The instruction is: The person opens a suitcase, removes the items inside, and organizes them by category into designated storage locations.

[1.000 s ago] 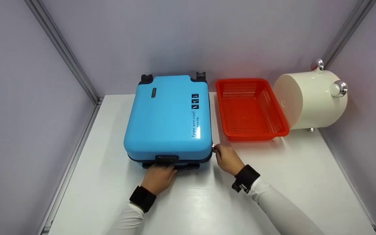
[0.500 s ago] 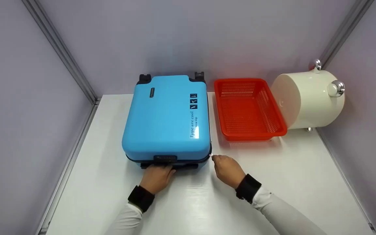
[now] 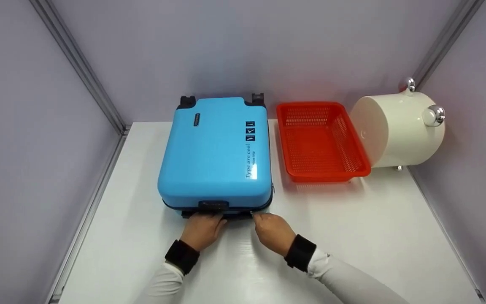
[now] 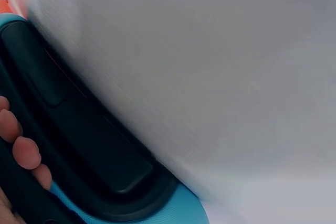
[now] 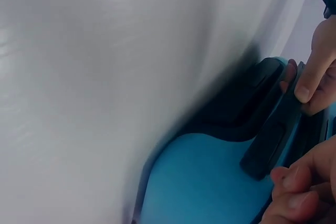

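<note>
Head view: two hands (image 3: pixel 202 231) at the near end of a blue suitcase (image 3: pixel 215 156) on the worktop (image 3: pixel 395 215).
Nearest, black bands (image 3: pixel 300 252) circle both wrists. The left hand's grip is wrapped round the handle (image 5: pixel 275 132), fingers curled; the right hand (image 3: pixel 274 232), just beside it, has its grip pinched on what looks like the zip pull (image 3: pixel 251 213), mostly hidden by the fingertips. Beyond them the suitcase lies flat, wheels (image 3: pixel 258 99) toward the back wall (image 3: pixel 226 50). A red basket (image 3: pixel 327 174) sits to its right; past that, a cream drum (image 3: pixel 409 131) lies on its side.
</note>
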{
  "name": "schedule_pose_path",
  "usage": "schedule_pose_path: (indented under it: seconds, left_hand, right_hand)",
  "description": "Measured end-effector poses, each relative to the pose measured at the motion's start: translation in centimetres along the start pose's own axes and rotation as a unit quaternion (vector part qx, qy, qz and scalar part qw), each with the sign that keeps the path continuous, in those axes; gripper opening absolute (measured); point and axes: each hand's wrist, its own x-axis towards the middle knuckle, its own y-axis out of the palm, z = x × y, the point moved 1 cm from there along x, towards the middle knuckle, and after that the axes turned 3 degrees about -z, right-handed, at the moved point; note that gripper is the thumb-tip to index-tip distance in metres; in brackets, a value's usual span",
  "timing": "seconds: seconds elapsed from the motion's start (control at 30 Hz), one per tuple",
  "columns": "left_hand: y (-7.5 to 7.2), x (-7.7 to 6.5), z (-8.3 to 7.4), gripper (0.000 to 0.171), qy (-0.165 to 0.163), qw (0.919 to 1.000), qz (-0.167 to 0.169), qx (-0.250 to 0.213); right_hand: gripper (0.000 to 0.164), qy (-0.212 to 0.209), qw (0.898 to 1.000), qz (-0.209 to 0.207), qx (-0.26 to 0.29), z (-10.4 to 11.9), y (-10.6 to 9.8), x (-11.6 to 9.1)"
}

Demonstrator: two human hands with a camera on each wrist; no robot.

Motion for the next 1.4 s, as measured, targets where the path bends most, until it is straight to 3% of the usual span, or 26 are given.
schedule_pose_path:
  seconds: [0.17, 0.37, 0.57, 0.63, 0.8, 0.9, 1.0, 1.1, 1.17, 1.3, 1.4]
  left_hand:
    - [0.1, -0.2, 0.1, 0.020, 0.003, 1.0000, -0.001, -0.007]
    - [0.1, -0.1, 0.2, 0.025, 0.001, 0.9998, -0.007, -0.017]
    - [0.1, -0.1, 0.2, 0.022, 0.000, 0.9997, -0.003, -0.025]
    - [-0.1, 0.0, 0.1, 0.020, -0.008, 0.9993, -0.001, -0.038]
    - [-0.6, 0.2, -0.3, 0.014, -0.036, 0.9948, -0.007, -0.095]
    - [-0.9, 0.0, -0.8, 0.017, -0.025, 0.9921, -0.044, -0.115]
    - [-0.9, 0.0, -1.6, 0.022, 0.006, 0.9888, -0.098, -0.113]
    - [-1.0, 0.3, -2.4, 0.021, 0.019, 0.9848, -0.134, -0.110]
    - [-1.1, 0.5, -3.0, 0.022, 0.003, 0.9847, -0.137, -0.107]
    - [-1.2, 1.0, -4.1, 0.036, -0.068, 0.9885, -0.103, -0.088]
    - [-1.0, 1.5, -4.7, 0.039, -0.110, 0.9883, -0.075, -0.074]
  right_hand:
    - [0.017, -0.008, 0.999, 0.011, -0.031, 1.5, 0.5, 1.1]
    - [0.016, -0.036, 0.997, -0.008, -0.061, 2.5, 1.0, 2.4]
    - [0.007, -0.024, 0.999, 0.007, -0.027, 2.4, 0.9, 2.8]
    - [0.017, -0.019, 1.000, 0.002, -0.009, 2.2, 0.3, 3.0]
    - [0.041, -0.030, 0.996, -0.074, 0.041, 1.8, -2.3, 3.7]
    - [0.047, -0.039, 0.989, -0.129, 0.060, 1.3, -4.2, 4.7]
    - [0.050, -0.038, 0.987, -0.145, 0.059, 0.1, -5.8, 6.0]
    - [0.065, -0.022, 0.992, -0.113, 0.049, -1.6, -6.8, 7.3]
    - [0.080, -0.005, 0.996, -0.078, 0.039, -2.8, -7.2, 8.1]
    - [0.102, 0.036, 0.999, 0.008, 0.034, -4.5, -7.1, 9.2]
    - [0.109, 0.068, 0.994, 0.074, 0.047, -5.1, -6.5, 9.7]
